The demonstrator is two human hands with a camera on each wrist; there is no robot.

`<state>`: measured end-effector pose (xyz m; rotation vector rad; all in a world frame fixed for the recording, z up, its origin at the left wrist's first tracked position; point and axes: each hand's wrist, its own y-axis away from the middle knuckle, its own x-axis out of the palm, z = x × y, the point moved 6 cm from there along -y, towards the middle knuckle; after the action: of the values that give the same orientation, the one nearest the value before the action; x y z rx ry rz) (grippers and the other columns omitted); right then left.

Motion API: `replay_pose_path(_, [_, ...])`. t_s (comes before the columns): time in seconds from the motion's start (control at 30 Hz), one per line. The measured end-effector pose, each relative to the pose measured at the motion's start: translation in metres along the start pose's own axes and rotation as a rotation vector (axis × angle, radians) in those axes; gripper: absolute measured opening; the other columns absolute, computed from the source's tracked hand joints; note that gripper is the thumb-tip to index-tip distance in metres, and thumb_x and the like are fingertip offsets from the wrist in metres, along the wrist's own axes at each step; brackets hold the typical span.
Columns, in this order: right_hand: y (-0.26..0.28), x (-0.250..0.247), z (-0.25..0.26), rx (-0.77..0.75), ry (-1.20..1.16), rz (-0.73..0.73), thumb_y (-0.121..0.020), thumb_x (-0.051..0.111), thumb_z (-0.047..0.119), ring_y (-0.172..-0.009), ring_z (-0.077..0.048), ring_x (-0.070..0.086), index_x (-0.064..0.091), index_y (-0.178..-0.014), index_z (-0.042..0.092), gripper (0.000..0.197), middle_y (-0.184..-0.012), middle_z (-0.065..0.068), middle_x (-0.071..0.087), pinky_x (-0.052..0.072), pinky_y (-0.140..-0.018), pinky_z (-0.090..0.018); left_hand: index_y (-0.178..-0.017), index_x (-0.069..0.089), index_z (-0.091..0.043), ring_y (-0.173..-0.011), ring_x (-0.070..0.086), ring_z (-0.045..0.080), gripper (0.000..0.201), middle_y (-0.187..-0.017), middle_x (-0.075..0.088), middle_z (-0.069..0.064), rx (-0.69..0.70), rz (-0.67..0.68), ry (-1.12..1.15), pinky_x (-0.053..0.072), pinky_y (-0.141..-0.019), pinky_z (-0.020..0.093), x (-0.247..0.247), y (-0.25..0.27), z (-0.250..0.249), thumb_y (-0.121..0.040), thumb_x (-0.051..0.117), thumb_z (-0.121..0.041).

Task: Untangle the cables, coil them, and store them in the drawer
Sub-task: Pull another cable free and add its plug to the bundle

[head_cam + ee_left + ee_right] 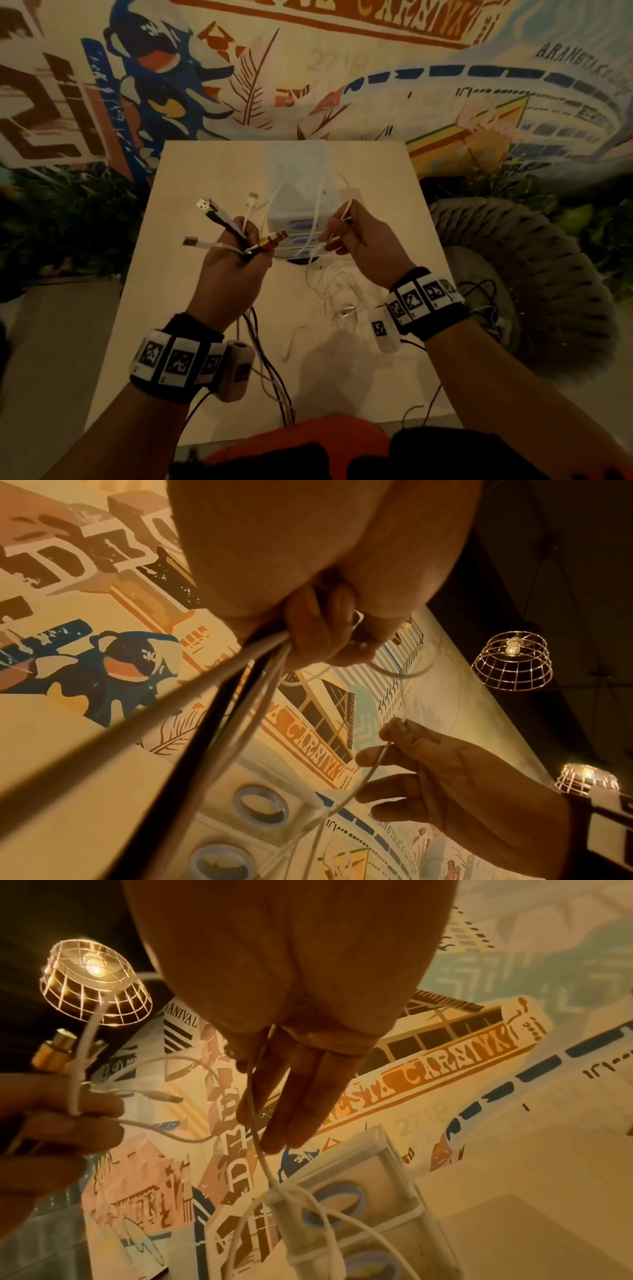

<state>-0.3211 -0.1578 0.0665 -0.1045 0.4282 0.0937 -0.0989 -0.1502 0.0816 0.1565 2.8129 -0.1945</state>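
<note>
Seen from the head view, left to right: the left hand (236,270) is raised above the table (191,192), its fingers curled round a bundle of cable ends, so that several plugs fan out above the fist, among them a green-tongued USB plug (204,206), a white plug (190,241) and a gold-sleeved plug (274,239); the black and white leads of this bundle (270,370) trail down from the fist toward the near table edge. Behind and between the hands stands a small translucent drawer unit (298,192) with blue oval pulls; its drawers appear closed. The right hand (368,245) pinches a single thin white cable (345,209) between thumb and fingertips, the remaining fingers nearly straight in the right wrist view. Below it a loose white tangle (337,291) lies on the table. By this evidence the task is at an early stage: sorting is under way, no cable is coiled, none is visibly stored.
</note>
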Motion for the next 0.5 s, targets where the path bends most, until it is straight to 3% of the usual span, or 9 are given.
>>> replay_pose_path(0.1, [0.005,0.012,0.000,-0.014,0.052,0.060,-0.107,0.045,0.021,-0.075,-0.021,0.072,0.052,-0.111,0.017,0.009,-0.088,-0.001,0.072,0.060,-0.075,-0.045,-0.078,0.043,-0.018,-0.065,0.052,0.036,0.031,-0.072,0.053,0.021,0.041,0.042,-0.022,0.044,-0.063,0.050,0.009,0.005,-0.006,-0.084,0.057,-0.044])
replay_pose_path(0.23, [0.005,0.013,0.005,-0.037,0.054,0.052,-0.101,0.057,0.017,-0.077,-0.019,0.071,0.055,-0.122,0.024,0.023,-0.092,0.004,0.069,0.062,-0.073,-0.041,-0.076,0.042,-0.019,-0.065,0.050,0.037,0.036,-0.069,0.049,0.017,0.041,0.047,-0.001,0.045,-0.065,0.052,0.010,0.007,-0.006,-0.082,0.059,-0.049])
replay_pose_path(0.33, [0.000,0.003,0.017,-0.051,-0.006,-0.007,-0.099,0.061,0.014,-0.075,-0.016,0.072,0.059,-0.126,0.020,0.027,-0.093,0.000,0.069,0.062,-0.067,-0.029,-0.075,0.042,-0.023,-0.061,0.051,0.018,0.032,-0.065,0.048,0.000,0.030,0.086,-0.106,0.041,-0.059,0.034,0.012,0.002,0.005,-0.086,0.069,-0.036])
replay_pose_path(0.4, [-0.004,-0.001,0.024,-0.060,-0.020,-0.050,-0.099,0.062,0.013,-0.071,-0.015,0.072,0.062,-0.123,0.020,0.025,-0.091,0.000,0.069,0.062,-0.064,-0.028,-0.076,0.043,-0.027,-0.060,0.048,0.006,0.032,-0.066,0.049,-0.006,0.034,0.182,-0.205,0.038,-0.059,0.030,0.021,0.000,0.014,-0.089,0.072,-0.022])
replay_pose_path(0.43, [-0.005,0.000,0.027,-0.056,-0.042,-0.061,-0.099,0.063,0.014,-0.070,-0.016,0.072,0.063,-0.120,0.020,0.023,-0.090,-0.001,0.070,0.062,-0.063,-0.031,-0.081,0.047,-0.028,-0.063,0.050,0.004,0.028,-0.071,0.053,-0.008,0.023,0.238,-0.221,0.041,-0.061,0.031,0.028,-0.001,0.020,-0.090,0.072,-0.019])
replay_pose_path(0.5, [-0.006,0.006,0.031,-0.053,-0.083,-0.055,-0.098,0.063,0.015,-0.071,-0.018,0.072,0.064,-0.116,0.022,0.020,-0.090,-0.004,0.072,0.062,-0.060,-0.036,-0.105,0.059,-0.026,-0.080,0.059,0.000,0.018,-0.091,0.065,-0.014,-0.023,0.335,-0.232,0.049,-0.071,0.027,0.042,0.002,0.031,-0.092,0.071,-0.021])
